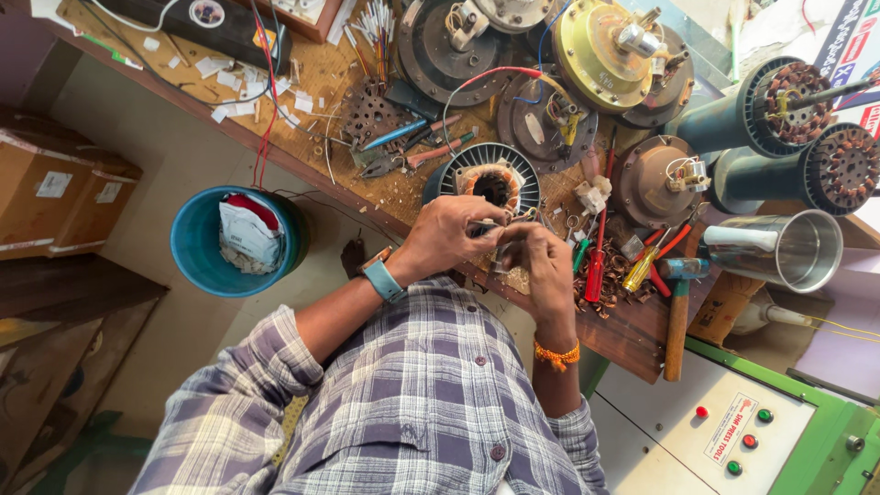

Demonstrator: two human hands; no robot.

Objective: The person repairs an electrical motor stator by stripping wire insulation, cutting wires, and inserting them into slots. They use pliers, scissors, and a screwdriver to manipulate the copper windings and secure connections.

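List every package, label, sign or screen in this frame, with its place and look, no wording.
Cardboard boxes: far left on a shelf, brown, with small white labels.
Crumpled packet: inside the blue bucket, white with red.
Control panel label: lower right, white tilted rectangle with red print beside red and green buttons.
Printed sign: top right corner, multicoloured, partly cut off.
No screens.

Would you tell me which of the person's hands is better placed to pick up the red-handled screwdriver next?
Probably the right hand: the red-handled screwdriver lies just beside it, while the left hand is farther off and pinches a thin metal piece.
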